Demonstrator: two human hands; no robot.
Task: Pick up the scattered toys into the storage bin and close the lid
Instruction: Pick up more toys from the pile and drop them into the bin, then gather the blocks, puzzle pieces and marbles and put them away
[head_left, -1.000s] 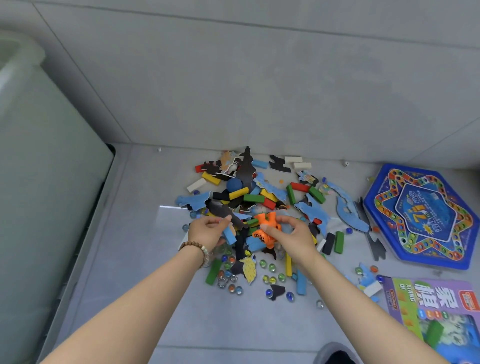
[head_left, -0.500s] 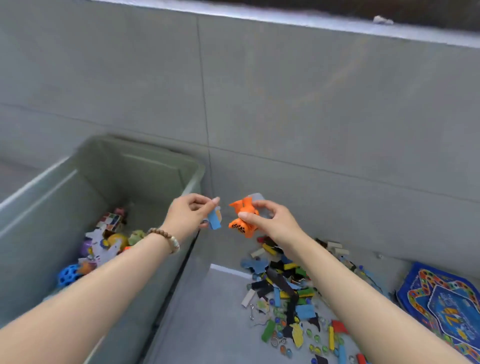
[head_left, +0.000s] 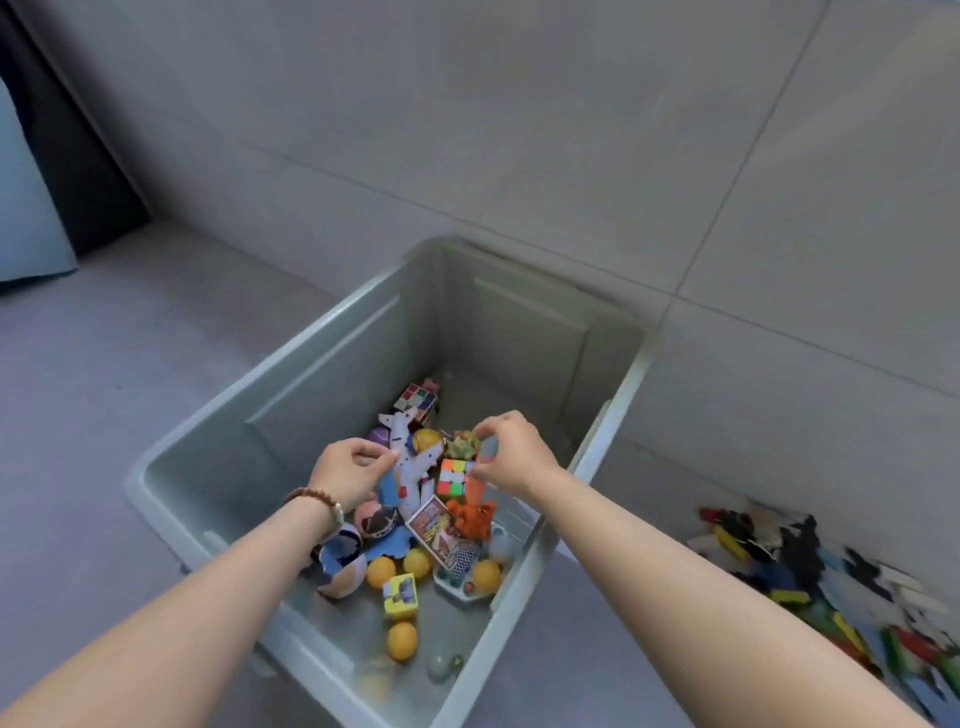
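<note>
the right grip (head_left: 514, 452) is held over the open bin (head_left: 311, 332), its fingers arched and spread apart from the thumb, with nothing clamped between them. an orange toy (head_left: 470, 512), blurred, is seen just under it, apart from the fingers. the left grip (head_left: 348, 473) is held beside it over the bin too, fingers curled in against the thumb. a blue piece (head_left: 387, 488) shows just below those fingers, and whether it is pinched or loose cannot be told. a bead bracelet (head_left: 317, 501) is worn on the left wrist.

under the two grips the bin floor is covered with toys: a bright cube (head_left: 453, 475) between the grips, a white plane (head_left: 410, 467) beside it, orange balls (head_left: 402, 640) nearer the camera, and marbles (head_left: 439, 666) near the front wall. the bin is set on the grey floor (head_left: 104, 364), with its far corner close to the tiled wall (head_left: 467, 130).

to the right of the bin, well apart from both grips, a scatter of coloured blocks (head_left: 810, 566) and flat pieces is left lying on the floor, blurred.
</note>
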